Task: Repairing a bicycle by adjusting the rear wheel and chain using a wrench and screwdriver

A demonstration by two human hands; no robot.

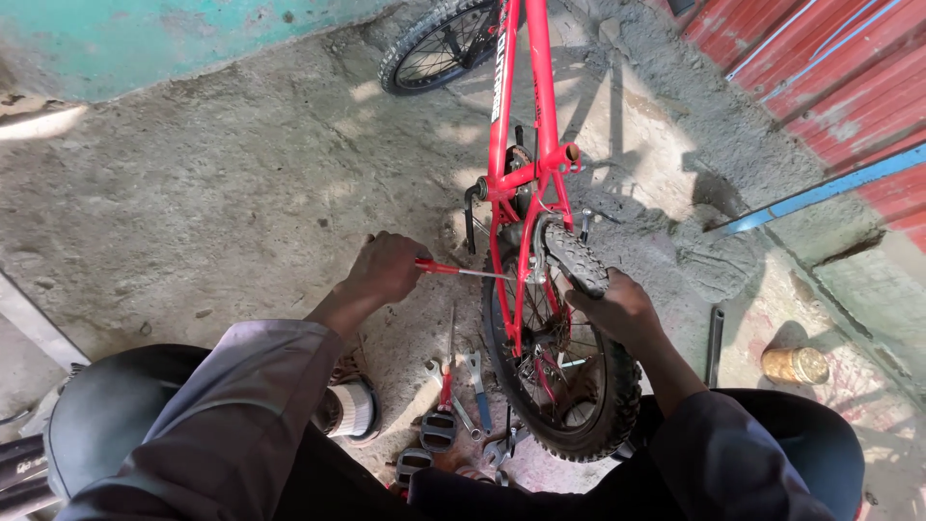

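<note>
The left hand (pixel 386 268) is closed around the red handle of a screwdriver (pixel 461 270), whose shaft reaches the red bicycle frame (pixel 529 116) beside the rear wheel (pixel 579 386). The right hand (pixel 622 307) grips the top of that wheel's tyre. Wrenches (pixel 477 386) and pedals (pixel 436 431) lie on the concrete floor (pixel 212 193) below the wheel.

We saw that the person wore grey-brown long sleeves, loose and creased, pushed back above the wrists so that the left hand (pixel 389 267) and right hand (pixel 622 309) were bare. Dark trousers covered both knees, and one foot wore a brown shoe over a ribbed white sock
</note>
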